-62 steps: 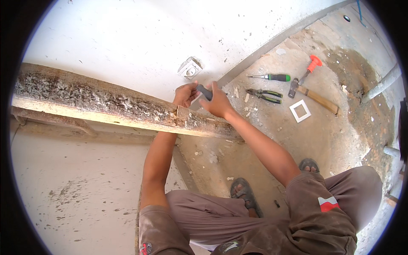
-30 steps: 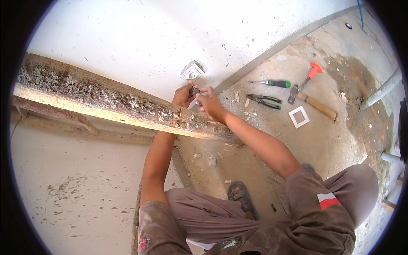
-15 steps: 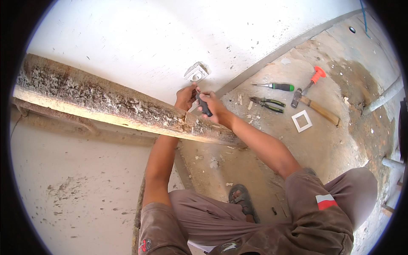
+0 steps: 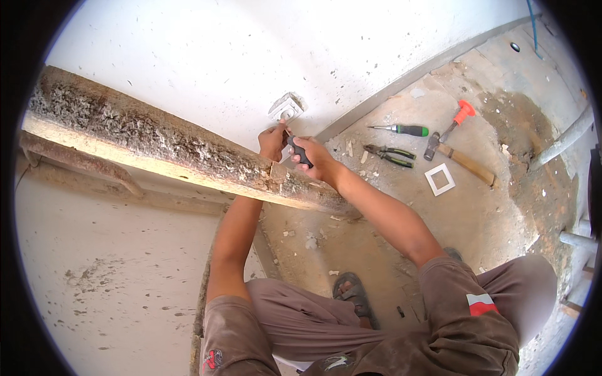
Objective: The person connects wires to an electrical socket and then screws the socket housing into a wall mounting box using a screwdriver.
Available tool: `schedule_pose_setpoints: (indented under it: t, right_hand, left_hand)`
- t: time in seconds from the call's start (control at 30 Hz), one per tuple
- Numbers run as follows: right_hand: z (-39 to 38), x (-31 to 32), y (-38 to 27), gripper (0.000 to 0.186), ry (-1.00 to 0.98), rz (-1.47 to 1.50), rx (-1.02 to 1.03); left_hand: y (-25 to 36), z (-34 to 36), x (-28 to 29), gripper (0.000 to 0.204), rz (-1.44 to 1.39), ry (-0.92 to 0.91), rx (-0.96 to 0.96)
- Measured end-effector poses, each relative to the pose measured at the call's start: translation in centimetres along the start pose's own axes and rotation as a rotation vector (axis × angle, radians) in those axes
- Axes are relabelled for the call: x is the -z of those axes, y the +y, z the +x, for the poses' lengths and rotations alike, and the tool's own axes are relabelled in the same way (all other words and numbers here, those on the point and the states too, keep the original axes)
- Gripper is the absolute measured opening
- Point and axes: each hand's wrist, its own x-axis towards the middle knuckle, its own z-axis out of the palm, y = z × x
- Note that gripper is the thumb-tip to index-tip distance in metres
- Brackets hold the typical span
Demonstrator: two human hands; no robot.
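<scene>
A white wall socket (image 4: 288,111) sits in a rough-edged recess low in the white wall. My right hand (image 4: 321,161) is closed round a black-handled screwdriver (image 4: 301,152), whose upper end points toward the socket. Just below the socket, my left hand (image 4: 271,143) has its fingers pinched together beside the tool's tip; what they hold is too small to make out. My left forearm passes under a rough wooden beam (image 4: 157,147), which covers part of it.
On the dusty floor to the right lie a green-and-black screwdriver (image 4: 407,130), pliers (image 4: 392,155), a wooden-handled hammer (image 4: 467,165), an orange-gripped chisel (image 4: 463,113) and a square white frame (image 4: 439,180). Metal pipes (image 4: 567,141) stand at the far right. Plaster crumbs are scattered about.
Both hands stay by the socket, with the screwdriver still in the right one. The view has shifted slightly, so the floor tools appear a little further left.
</scene>
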Motion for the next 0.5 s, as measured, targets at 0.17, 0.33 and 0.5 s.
schedule_pose_setpoints:
  t: [0.17, 0.33, 0.5]
  right_hand:
    - [0.0, -1.5, -0.4, 0.032, 0.059, -0.266, 0.068]
    - [0.6, 2.5, 1.6, 0.040, 0.180, -1.321, 0.902]
    - [0.2, 1.4, 1.8, 0.040, 0.143, -0.440, 0.211]
  left_hand:
    - [0.0, 0.8, 0.9, 0.012, -0.055, -0.003, 0.031]
    - [-0.3, 1.1, -0.4, 0.010, -0.052, -0.035, 0.027]
    - [-0.7, 0.8, 0.5, 0.011, 0.022, 0.028, 0.009]
